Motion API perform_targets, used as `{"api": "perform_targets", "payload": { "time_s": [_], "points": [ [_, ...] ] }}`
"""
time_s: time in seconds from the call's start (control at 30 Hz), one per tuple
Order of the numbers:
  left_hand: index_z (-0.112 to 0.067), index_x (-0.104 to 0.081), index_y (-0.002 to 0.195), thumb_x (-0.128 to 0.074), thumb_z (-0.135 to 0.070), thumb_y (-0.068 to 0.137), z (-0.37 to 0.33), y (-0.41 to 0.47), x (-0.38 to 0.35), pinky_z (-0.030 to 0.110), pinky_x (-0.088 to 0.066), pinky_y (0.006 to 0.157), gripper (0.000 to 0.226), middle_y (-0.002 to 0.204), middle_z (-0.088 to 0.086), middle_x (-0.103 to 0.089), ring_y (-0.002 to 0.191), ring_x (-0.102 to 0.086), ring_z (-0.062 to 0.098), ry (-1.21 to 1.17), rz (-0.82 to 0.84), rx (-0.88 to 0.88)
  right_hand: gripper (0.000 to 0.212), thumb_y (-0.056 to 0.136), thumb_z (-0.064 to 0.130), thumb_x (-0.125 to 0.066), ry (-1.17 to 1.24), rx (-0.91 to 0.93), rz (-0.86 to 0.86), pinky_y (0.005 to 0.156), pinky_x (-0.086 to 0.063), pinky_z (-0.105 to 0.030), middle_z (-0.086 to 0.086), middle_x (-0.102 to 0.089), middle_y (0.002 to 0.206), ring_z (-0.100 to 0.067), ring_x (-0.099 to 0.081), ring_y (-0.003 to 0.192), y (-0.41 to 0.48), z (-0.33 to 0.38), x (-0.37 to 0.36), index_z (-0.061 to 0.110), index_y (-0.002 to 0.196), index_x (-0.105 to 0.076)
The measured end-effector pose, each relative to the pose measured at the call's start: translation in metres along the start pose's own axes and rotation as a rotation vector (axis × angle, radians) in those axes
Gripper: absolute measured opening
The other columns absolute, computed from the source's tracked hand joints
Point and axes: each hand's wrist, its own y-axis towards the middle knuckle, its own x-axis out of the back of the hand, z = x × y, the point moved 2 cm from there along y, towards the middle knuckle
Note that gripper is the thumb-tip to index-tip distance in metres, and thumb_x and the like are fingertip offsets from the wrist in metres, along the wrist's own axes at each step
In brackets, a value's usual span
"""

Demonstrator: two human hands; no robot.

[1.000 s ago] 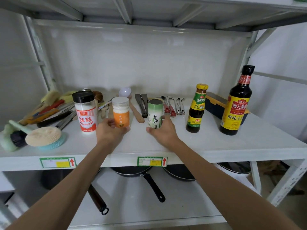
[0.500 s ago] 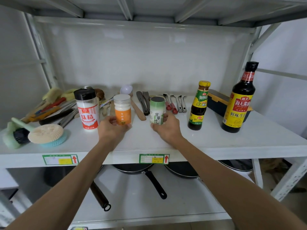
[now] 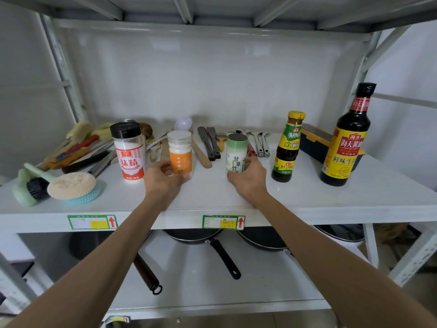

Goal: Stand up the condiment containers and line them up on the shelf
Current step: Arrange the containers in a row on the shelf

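Note:
Several condiment containers stand upright in a row on the white shelf. My left hand grips the base of the orange-labelled white-lidded jar. My right hand grips the lower part of the green-and-white canister. To the left stands a red-labelled shaker with a black cap. To the right stand a small dark sauce bottle with a yellow cap and a tall soy sauce bottle.
Brushes and a scrubber lie at the shelf's left end. Spatulas, spoons and tongs lie behind the containers. A dark blue box sits behind the right bottles. Frying pans rest on the lower shelf.
Both hands have stayed on their containers. The orange jar and green canister have shifted only slightly; the view has drifted a little.

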Motion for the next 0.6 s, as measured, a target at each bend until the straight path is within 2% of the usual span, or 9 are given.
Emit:
{"api": "perform_targets", "payload": {
  "time_s": [0.1,0.2,0.3,0.6],
  "points": [
    [-0.011,-0.058,0.118,-0.086,-0.011,0.068,0.002,0.002,0.001,0.026,-0.049,0.084,0.057,0.111,0.004,-0.065,0.101,-0.062,0.02,-0.023,-0.026,0.02,0.048,0.074,0.007,-0.078,0.01,-0.009,-0.029,0.061,-0.045,-0.02,-0.006,-0.062,0.104,-0.018,-0.059,0.087,0.001,-0.002,0.001,0.006,0.116,-0.055],
    [-0.016,-0.058,0.107,-0.087,-0.012,0.067,0.003,0.004,0.0,0.027,-0.048,0.083,0.049,0.108,0.003,-0.064,0.1,-0.061,0.021,0.004,-0.04,-0.01,0.047,0.074,0.006,-0.078,0.019,-0.017,-0.036,0.064,-0.046,-0.023,-0.009,-0.065,0.108,-0.018,-0.06,0.089,0.003,-0.004,0.0,0.006,0.114,-0.055],
    [-0.013,-0.06,0.113,-0.088,-0.014,0.066,0.004,0.004,0.0,0.031,-0.051,0.087,0.054,0.108,0.005,-0.064,0.101,-0.061,0.023,0.027,-0.025,-0.035,0.05,0.074,0.008,-0.078,0.017,-0.016,-0.041,0.066,-0.047,-0.024,-0.011,-0.064,0.113,-0.02,-0.061,0.092,0.005,-0.008,-0.001,0.006,0.118,-0.053],
    [-0.013,-0.058,0.128,-0.083,-0.027,0.073,0.006,0.007,-0.006,0.03,-0.05,0.083,0.062,0.111,0.004,-0.066,0.099,-0.061,0.021,0.152,0.009,-0.103,0.054,0.074,0.009,-0.079,0.009,-0.013,-0.043,0.073,-0.05,-0.028,-0.012,-0.063,0.116,-0.026,-0.064,0.103,0.007,-0.011,-0.003,0.006,0.12,-0.051]
  ]
}}
